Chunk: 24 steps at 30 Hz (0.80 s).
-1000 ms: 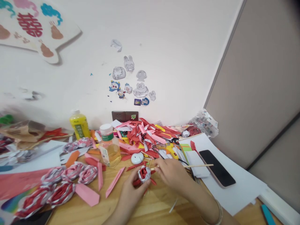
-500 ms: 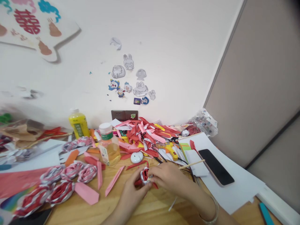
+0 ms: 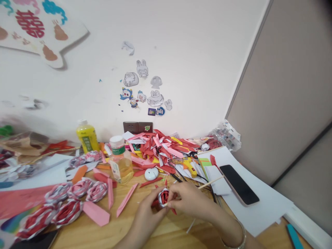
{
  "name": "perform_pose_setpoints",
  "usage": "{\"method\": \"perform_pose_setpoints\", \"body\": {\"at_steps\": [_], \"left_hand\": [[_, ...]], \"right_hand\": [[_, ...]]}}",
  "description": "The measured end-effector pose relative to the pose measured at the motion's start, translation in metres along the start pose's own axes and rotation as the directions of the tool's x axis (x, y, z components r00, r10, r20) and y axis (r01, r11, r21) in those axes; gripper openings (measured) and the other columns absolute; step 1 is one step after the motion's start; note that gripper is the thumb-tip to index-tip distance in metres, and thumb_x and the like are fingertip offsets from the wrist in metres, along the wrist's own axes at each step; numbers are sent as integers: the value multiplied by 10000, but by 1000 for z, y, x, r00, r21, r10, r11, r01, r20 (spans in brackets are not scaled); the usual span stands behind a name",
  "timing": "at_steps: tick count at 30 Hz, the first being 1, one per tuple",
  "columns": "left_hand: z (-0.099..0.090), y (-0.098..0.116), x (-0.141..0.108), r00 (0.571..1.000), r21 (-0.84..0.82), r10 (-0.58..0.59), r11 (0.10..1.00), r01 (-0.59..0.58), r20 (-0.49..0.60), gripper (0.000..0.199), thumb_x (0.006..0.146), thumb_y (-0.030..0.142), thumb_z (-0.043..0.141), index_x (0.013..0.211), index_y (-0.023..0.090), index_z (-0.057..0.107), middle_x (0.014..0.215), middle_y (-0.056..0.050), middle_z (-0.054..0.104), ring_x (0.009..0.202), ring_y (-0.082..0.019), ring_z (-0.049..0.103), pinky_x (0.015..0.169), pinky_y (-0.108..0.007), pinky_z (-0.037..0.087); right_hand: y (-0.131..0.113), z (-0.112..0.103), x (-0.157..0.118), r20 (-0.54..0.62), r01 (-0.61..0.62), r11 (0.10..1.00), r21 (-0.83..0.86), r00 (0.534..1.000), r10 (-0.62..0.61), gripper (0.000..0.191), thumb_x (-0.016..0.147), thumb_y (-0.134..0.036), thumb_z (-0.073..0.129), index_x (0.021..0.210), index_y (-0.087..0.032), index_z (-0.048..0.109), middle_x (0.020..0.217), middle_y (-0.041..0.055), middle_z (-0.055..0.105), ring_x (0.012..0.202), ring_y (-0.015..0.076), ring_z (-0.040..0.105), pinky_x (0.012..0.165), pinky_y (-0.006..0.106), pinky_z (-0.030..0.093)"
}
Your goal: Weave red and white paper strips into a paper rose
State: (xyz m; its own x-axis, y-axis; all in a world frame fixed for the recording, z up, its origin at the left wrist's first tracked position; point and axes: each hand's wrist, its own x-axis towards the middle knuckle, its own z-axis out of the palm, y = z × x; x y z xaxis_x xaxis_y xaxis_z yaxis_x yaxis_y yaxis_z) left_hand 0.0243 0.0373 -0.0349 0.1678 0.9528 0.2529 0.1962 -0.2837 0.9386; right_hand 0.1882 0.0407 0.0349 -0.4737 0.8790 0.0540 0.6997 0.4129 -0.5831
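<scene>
A small red and white folded-paper rose point(image 3: 163, 197) sits between my hands over the wooden table. My left hand point(image 3: 149, 209) is closed around its left and lower side, thumb at the near edge. My right hand point(image 3: 185, 199) pinches a thin wooden stick point(image 3: 211, 182). The stick's long end sticks out to the right behind the hand, and its pale tip touches the rose's near right edge. Pointed red paper pieces show around the rose. Just beyond lies a white earbud case point(image 3: 151, 174). My fingers hide part of the rose.
Folded paper strips point(image 3: 160, 148) heap against the wall. A yellow glue gun point(image 3: 190, 167), cables and a phone point(image 3: 239, 185) lie to the right. Bottles point(image 3: 120, 162) stand back left, near finished paper roses point(image 3: 67, 212). Pink strips point(image 3: 127, 200) lie left of my hands.
The rose has turned in my left hand and shifted slightly right, so more of its red spiral shows. My right hand and the stick have moved slightly.
</scene>
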Motion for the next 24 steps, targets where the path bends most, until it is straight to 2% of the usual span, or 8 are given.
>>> {"method": "perform_pose_setpoints", "body": {"at_steps": [5, 9, 13, 17, 21, 24], "left_hand": [[1, -1, -1, 1000, 46, 20, 999, -21, 16, 392, 674, 206, 679, 1063, 204, 627, 1063, -75, 686, 963, -241, 642, 849, -319, 521], [1, -5, -2, 999, 64, 20, 998, -23, 38, 417, 654, 173, 684, 1067, 196, 628, 1069, -84, 683, 970, -249, 638, 857, -333, 516], [1, 1, -1, 1000, 31, -11, 999, 10, 9, 424, 645, 182, 678, 1066, 191, 629, 1065, -82, 687, 974, -255, 635, 854, -346, 518], [1, 12, 0, 997, -65, -77, 995, 77, 3, 395, 632, 186, 668, 1026, 189, 642, 1044, -70, 698, 976, -258, 636, 840, -351, 527], [1, 11, 3, 993, -166, -115, 979, 119, 35, 400, 630, 213, 674, 1026, 180, 628, 1068, -85, 691, 971, -257, 642, 816, -342, 537], [1, 7, 5, 992, -212, -127, 969, 129, 24, 410, 621, 252, 695, 1017, 174, 621, 1053, -94, 696, 973, -262, 641, 825, -347, 532]], "right_hand": [[1, -2, -2, -3, 35, 998, -48, 999, -36, 63, 708, -147, 600, 729, -203, 622, 735, -44, 662, 688, 109, 589, 574, 179, 335], [1, -4, -2, 35, 148, 973, -177, 989, -144, 54, 745, -173, 608, 698, -200, 610, 736, -39, 657, 701, 114, 580, 588, 190, 326], [0, -2, 0, 36, 232, 891, -390, 971, -237, 124, 787, -207, 597, 665, -191, 594, 707, -18, 629, 703, 135, 546, 599, 218, 320], [-3, 0, 1, 52, 311, 769, -558, 939, -341, 78, 834, -218, 557, 776, -190, 602, 763, 6, 622, 713, 151, 509, 592, 240, 317], [-4, 0, 1, 64, 378, 672, -637, 894, -443, 87, 867, -206, 518, 821, -188, 590, 794, 17, 615, 719, 158, 488, 587, 250, 320], [-3, 0, 2, 52, 385, 674, -631, 887, -458, 97, 868, -192, 511, 806, -185, 585, 797, 18, 612, 728, 157, 484, 591, 251, 329]]}}
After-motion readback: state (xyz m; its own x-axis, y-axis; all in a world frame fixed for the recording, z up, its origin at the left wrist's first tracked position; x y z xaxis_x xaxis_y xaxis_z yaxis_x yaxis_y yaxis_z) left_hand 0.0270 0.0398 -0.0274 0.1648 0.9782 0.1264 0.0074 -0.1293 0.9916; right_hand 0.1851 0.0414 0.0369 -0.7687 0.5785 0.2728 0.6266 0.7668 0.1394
